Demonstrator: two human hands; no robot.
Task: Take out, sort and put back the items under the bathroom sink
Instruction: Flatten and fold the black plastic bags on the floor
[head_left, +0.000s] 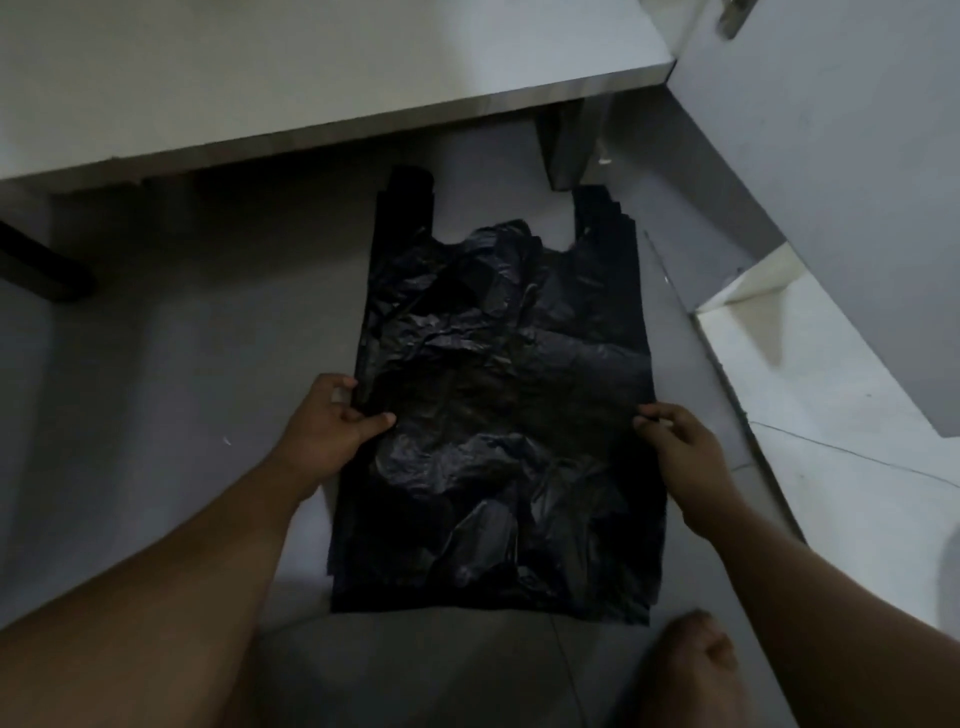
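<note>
lying flat on the grey floor, the stack of black plastic bags looks light, limp and slippery, best taken at its side edges. the left hand and right hand each pinch one edge, fingers clamped. the cabinet base sits just beyond, and a bare foot lies near.

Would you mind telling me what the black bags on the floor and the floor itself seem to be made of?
The black bags look like thin plastic film with a slight gloss: they are creased and crinkled, and the wrinkles catch faint highlights. They lie as a flat stack with handle loops at the far end. The floor looks like smooth grey tile or similar hard sheet, matte, with a thin joint line; dim light leaves it uncertain.
</note>
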